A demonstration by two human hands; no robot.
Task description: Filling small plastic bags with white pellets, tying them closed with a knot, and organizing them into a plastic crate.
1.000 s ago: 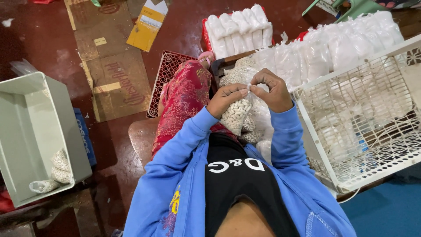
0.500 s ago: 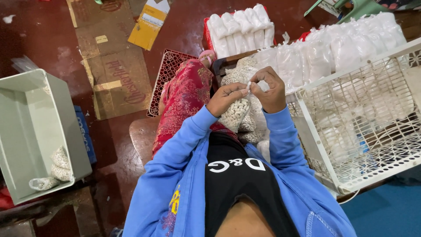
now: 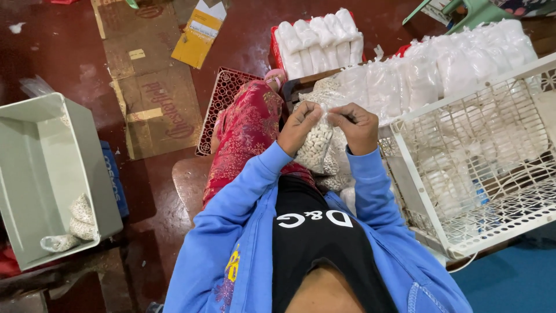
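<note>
Both hands, left hand (image 3: 300,123) and right hand (image 3: 358,124), have fingers clamped on the clear bean bag (image 3: 315,152) at its neck, over the lap, twelve o'clock from the chest; gripping close together should keep the neck tight.

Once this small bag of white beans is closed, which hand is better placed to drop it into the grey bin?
Probably the left hand: the grey bin sits on that side, the white basket by the right hand.

This is a small packing workroom, run by hand on the floor: rows of filled white bags (image 3: 440,69) in the upper right of the frame, a white wire crate (image 3: 486,168) at right, flattened cardboard (image 3: 153,98) on a dark red floor (image 3: 52,58), and a grey bin (image 3: 40,174) at left.
</note>
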